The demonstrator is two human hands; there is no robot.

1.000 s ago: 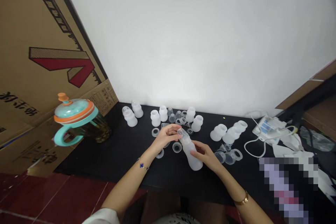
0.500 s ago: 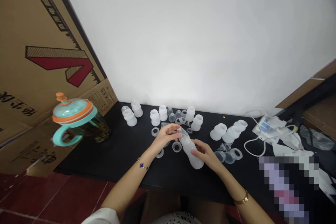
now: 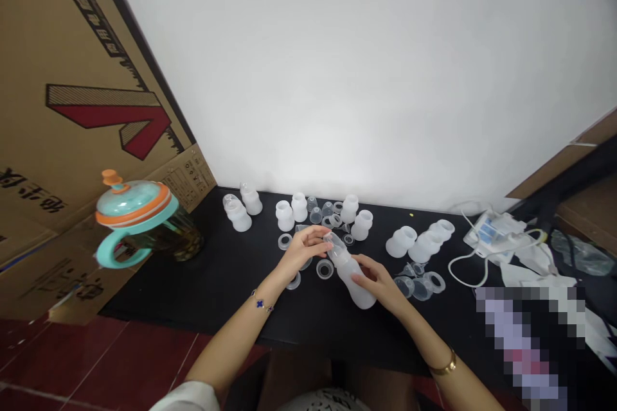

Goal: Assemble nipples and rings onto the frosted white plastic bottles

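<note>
A white baby bottle is tilted above the black table, its top leaning to the left. My right hand is closed round the bottle's body. At the top end sits a clear cap, and the fingers of my left hand pinch it. Just below my left hand, a clear ring lies flat on the table. Another ring lies to the left, and several clear parts are partly hidden behind my left hand.
Two capped bottles stand at the back left. Open white bottles and clear nipples stand along the wall. More bottles lie at right, near a white power strip with cables. A large teal-lidded jug stands far left.
Both hands stay on the bottle and its cap. The bottle's lower end has shifted very slightly to the right and up; everything else looks the same.
</note>
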